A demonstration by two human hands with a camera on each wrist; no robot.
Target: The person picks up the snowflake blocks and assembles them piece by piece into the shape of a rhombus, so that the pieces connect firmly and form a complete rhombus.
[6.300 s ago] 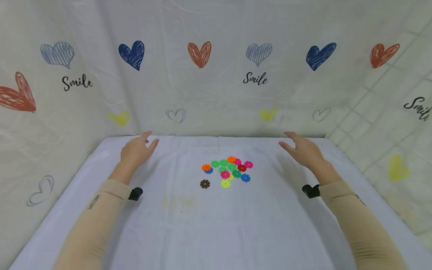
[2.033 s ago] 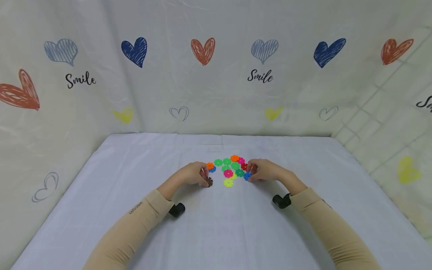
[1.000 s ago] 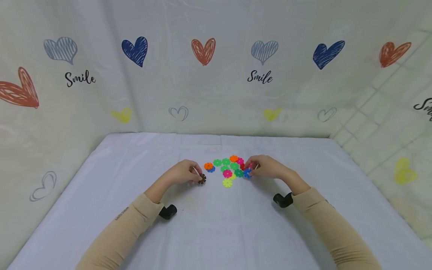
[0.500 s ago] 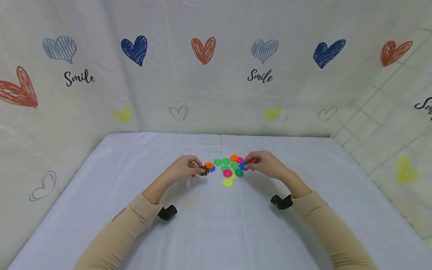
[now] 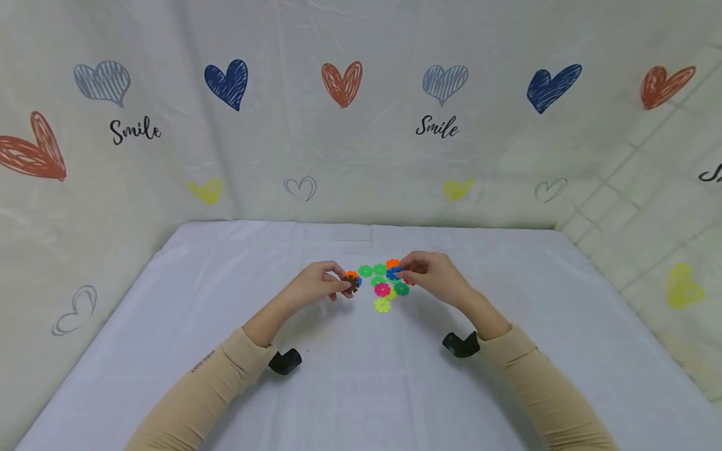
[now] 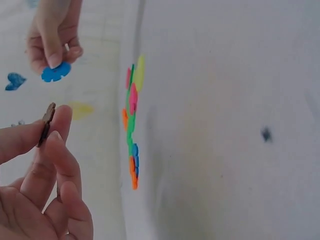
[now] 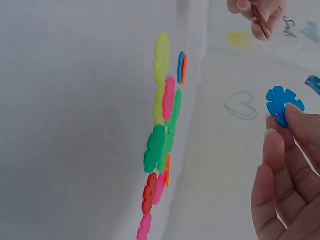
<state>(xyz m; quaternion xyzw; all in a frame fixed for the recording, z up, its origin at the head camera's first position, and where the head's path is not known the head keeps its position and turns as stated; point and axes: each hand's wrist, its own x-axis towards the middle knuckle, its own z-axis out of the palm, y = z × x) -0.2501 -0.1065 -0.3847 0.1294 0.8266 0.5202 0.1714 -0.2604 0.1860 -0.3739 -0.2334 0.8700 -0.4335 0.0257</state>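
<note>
My left hand pinches a brown notched disc between thumb and fingers, lifted off the table. In the left wrist view the brown disc appears nearly edge-on. My right hand pinches a blue notched disc by its edge, held above the loose pieces. The right wrist view shows the blue disc face-on, slots round its rim. A short gap separates the two held discs. Under them lie loose discs, among them a pink one, a yellow one and a dark green one.
Light green discs and an orange disc lie at the back of the group, some overlapping. A white cloth covers the table. Behind it hangs a white curtain printed with hearts.
From resting apart at both sides, the hands reached in and picked up the brown and blue discs. Both discs have been raised, and over the last half second moved closer together.
</note>
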